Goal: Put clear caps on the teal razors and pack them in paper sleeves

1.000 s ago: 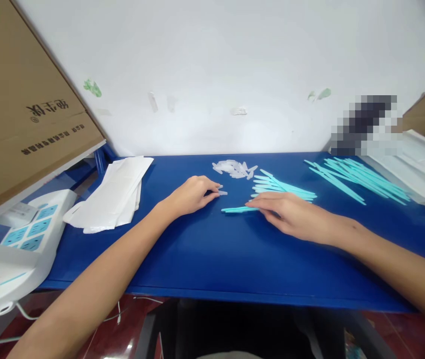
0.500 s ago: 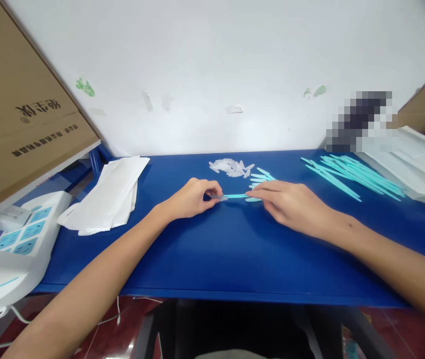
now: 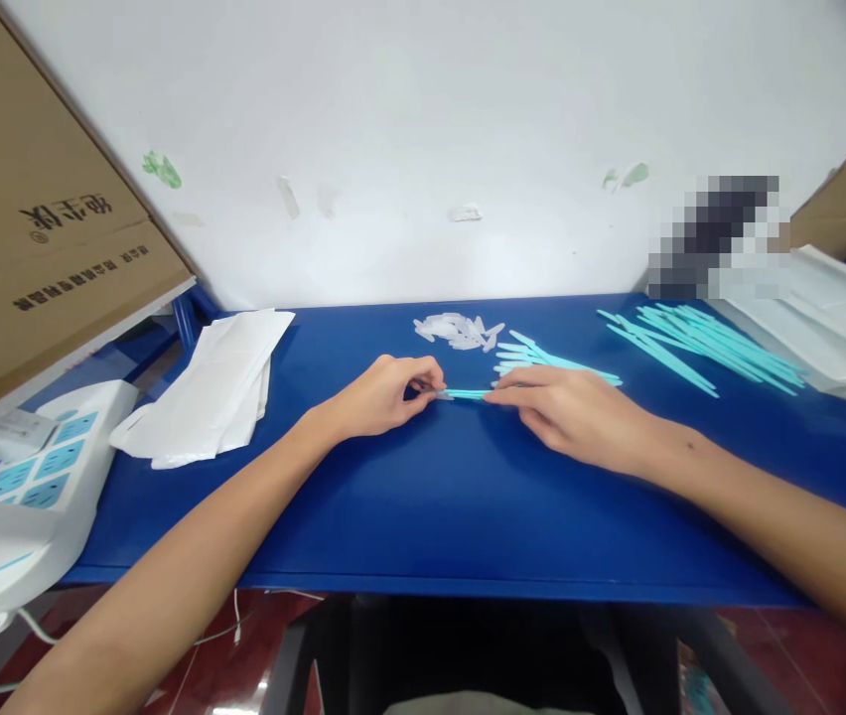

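My left hand [image 3: 400,393] is closed in a pinch on a small translucent cap [image 3: 442,394], mostly hidden by the fingertips. From that cap a slim turquoise stick [image 3: 466,394] runs level to my right hand [image 3: 568,407], whose thumb and fingers pinch its other end. Whether it is one stick or two side by side I cannot tell. Just behind my right hand lies a small fan of turquoise sticks with pale ends [image 3: 531,350], partly covered by the hand. A pile of loose translucent caps [image 3: 457,330] rests behind the gap between my hands.
More turquoise sticks [image 3: 717,343] are heaped at the right of the blue table [image 3: 423,516]. White plastic bags lie at left [image 3: 207,392] and far right [image 3: 832,323]. A power strip [image 3: 58,477] and a leaning cardboard box [image 3: 43,199] stand at the left edge.
My right hand has shifted slightly left, so less of the stick shows between my hands. The fan of sticks behind it is more exposed. My left hand keeps its pinch.
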{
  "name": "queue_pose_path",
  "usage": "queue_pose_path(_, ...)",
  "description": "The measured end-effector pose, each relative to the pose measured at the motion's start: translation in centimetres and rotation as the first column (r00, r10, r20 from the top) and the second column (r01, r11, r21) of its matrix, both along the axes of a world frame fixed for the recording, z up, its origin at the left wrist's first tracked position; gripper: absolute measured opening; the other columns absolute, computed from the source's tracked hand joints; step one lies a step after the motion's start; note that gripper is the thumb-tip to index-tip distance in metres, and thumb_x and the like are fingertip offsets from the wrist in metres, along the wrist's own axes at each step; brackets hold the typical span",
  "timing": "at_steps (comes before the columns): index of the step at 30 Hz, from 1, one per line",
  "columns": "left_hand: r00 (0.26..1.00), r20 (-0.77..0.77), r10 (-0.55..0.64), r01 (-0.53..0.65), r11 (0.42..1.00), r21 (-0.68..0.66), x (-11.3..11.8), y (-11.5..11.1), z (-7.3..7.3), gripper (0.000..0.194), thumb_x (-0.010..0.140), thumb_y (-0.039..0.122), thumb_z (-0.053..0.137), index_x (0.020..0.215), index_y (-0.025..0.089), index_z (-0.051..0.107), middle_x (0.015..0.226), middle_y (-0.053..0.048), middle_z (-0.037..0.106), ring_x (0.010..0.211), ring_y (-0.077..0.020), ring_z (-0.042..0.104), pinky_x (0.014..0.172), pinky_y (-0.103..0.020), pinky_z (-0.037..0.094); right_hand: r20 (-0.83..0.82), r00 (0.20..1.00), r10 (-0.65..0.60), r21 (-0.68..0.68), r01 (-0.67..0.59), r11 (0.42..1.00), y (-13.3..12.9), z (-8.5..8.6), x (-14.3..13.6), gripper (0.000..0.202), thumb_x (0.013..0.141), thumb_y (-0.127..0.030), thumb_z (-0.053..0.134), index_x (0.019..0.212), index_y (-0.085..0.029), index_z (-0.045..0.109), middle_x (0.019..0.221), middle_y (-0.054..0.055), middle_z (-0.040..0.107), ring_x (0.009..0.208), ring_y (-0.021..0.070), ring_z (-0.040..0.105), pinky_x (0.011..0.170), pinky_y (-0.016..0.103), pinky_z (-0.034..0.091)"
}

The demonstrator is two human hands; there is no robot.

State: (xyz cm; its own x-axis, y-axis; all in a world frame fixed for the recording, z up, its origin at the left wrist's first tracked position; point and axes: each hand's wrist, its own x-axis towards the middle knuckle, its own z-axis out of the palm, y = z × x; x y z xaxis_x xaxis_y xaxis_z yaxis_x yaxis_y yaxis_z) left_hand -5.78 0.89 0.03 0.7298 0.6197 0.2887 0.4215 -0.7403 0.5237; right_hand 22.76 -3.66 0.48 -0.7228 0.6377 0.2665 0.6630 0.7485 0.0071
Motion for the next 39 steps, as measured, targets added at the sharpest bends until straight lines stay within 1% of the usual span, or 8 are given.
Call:
queue_pose_path(13, 0.983, 0.183, 0.017, 0.01, 0.988, -0.151, 2.0, -1.2, -1.2, 0.007, 0.095, 0.018, 0.061, 0.099, 0.019, 0.067, 0.098, -0.003, 0.075, 0.088, -0.0149, 0.073, 0.084, -0.029, 0.058, -0.062, 0.995, -0.08, -0.046, 0.077, 0.996, -0.6, -0.8, -1.6, 0.039, 0.099, -0.021, 0.048, 0.129, -0.02, 0.072, 0.101, 0.009, 0.073, 0.079, 0.0221, 0.069, 0.066, 0.033, 0.05)
queue_pose_path(17, 0.999, 0.036, 0.014, -0.017, 0.995, 0.1, 1.9, -1.2, -0.8, 0.018, 0.104, 0.03, 0.053, 0.11, 0.018, 0.064, 0.107, -0.007, 0.074, 0.096, -0.019, 0.069, 0.086, -0.033, 0.055, -0.215, 0.964, -0.156, -0.151, 0.125, 0.981, -0.7, 0.0, -1.6, 0.032, 0.098, -0.028, 0.053, 0.117, -0.017, 0.076, 0.095, 0.009, 0.073, 0.08, 0.0223, 0.067, 0.071, 0.035, 0.049)
queue_pose_path(20, 0.993, -0.096, 0.069, -0.032, 0.937, 0.349, 1.8, -1.4, -0.8, 0.04, 0.11, 0.036, 0.032, 0.09, 0.017, 0.061, 0.083, -0.007, 0.068, 0.078, -0.0189, 0.062, 0.073, -0.031, 0.048, -0.345, 0.922, -0.177, -0.328, 0.058, 0.943, -0.9, 0.8, -1.8, 0.026, 0.098, -0.033, 0.056, 0.102, -0.02, 0.078, 0.087, 0.005, 0.073, 0.075, 0.0186, 0.064, 0.067, 0.032, 0.047)
queue_pose_path(24, 0.987, -0.012, 0.159, -0.133, 0.865, 0.483, 2.2, -2.1, -1.0, 0.056, 0.112, 0.042, 0.014, 0.082, 0.018, 0.055, 0.068, -0.004, 0.059, 0.059, -0.0158, 0.051, 0.059, -0.029, 0.038, -0.462, 0.864, -0.2, -0.477, -0.052, 0.877, -1.3, 1.3, -2.3, 0.028, 0.1, -0.039, 0.054, 0.098, -0.022, 0.076, 0.085, 0.003, 0.071, 0.071, 0.0159, 0.06, 0.06, 0.028, 0.044)
queue_pose_path(29, 0.972, -0.101, 0.214, -0.141, 0.866, 0.48, 0.8, -1.1, 0.7, 0.059, 0.107, 0.06, 0.023, 0.119, 0.017, 0.061, 0.084, -0.006, 0.068, 0.074, -0.02, 0.062, 0.069, -0.031, 0.046, -0.321, 0.933, -0.164, -0.183, 0.109, 0.977, -0.3, 1.5, -0.6, 0.033, 0.102, -0.039, 0.047, 0.107, -0.018, 0.072, 0.092, 0.008, 0.07, 0.077, 0.02, 0.062, 0.068, 0.032, 0.044)
queue_pose_path(31, 0.906, -0.085, 0.415, -0.327, 0.814, 0.48, -0.9, -0.1, 1.7, 0.056, 0.107, 0.056, 0.026, 0.133, 0.018, 0.057, 0.098, -0.009, 0.071, 0.091, -0.0246, 0.065, 0.081, -0.035, 0.05, -0.186, 0.933, -0.309, -0.028, 0.309, 0.951, 0.8, 1.6, 0.9, 0.037, 0.103, -0.039, 0.041, 0.109, -0.016, 0.069, 0.099, 0.012, 0.069, 0.08, 0.0234, 0.063, 0.067, 0.035, 0.041)
queue_pose_path(34, 0.666, -0.118, 0.737, -0.578, 0.609, 0.543, -4.5, 1.6, 2.8, 0.054, 0.105, 0.051, 0.032, 0.135, 0.016, 0.06, 0.126, -0.018, 0.066, 0.119, -0.0357, 0.058, 0.1, -0.049, 0.047, 0.014, 0.863, -0.505, 0.062, 0.503, 0.862, 2.3, 1.1, 2.9, 0.038, 0.105, -0.037, 0.034, 0.106, -0.015, 0.065, 0.097, 0.015, 0.068, 0.077, 0.0259, 0.062, 0.062, 0.035, 0.036)
queue_pose_path(39, 0.258, -0.354, 0.899, -0.833, 0.393, 0.39, -10.3, 3.4, 2.6, 0.076, 0.097, 0.067, 0.035, 0.153, 0.018, 0.049, 0.154, -0.026, 0.044, 0.14, -0.0526, 0.041, 0.108, -0.069, 0.036, 0.148, 0.831, -0.536, 0.015, 0.54, 0.842, 3.7, -0.1, 3.8, 0.038, 0.105, -0.033, 0.029, 0.105, -0.013, 0.061, 0.096, 0.015, 0.065, 0.084, 0.0279, 0.063, 0.071, 0.037, 0.042)
